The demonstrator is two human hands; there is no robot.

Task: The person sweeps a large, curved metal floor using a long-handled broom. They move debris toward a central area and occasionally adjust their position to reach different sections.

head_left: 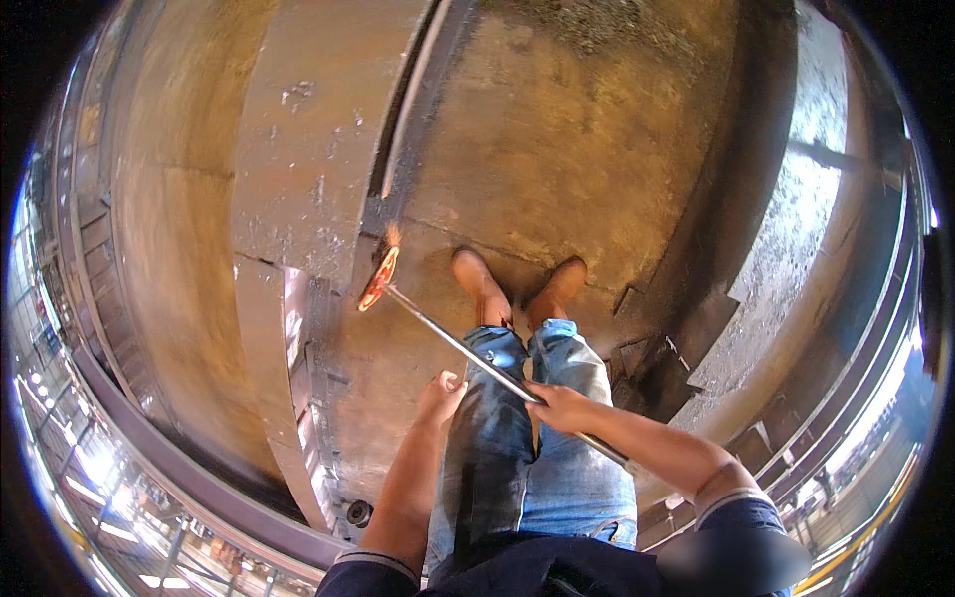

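Observation:
A long-handled broom (458, 346) with a thin metallic pole slants across the front of my legs. My right hand (559, 406) is wrapped round the pole in front of my thighs, and the pole's end passes beneath my right forearm. At the far left end sits the red-orange broom head (379, 280), with brownish bristles (393, 237) showing at its upper tip. My left hand (441, 398) is beside my left thigh, below the pole and apart from it. Its fingers are curled in, with nothing visible inside.
I stand on a brown, dusty floor (567, 129) in brown footwear. To the left runs a raised metal plate (308, 129) with a dark gap along its edge. A wide ledge with a pale, shiny strip (791, 219) curves along the right. Rails and structures line the rim.

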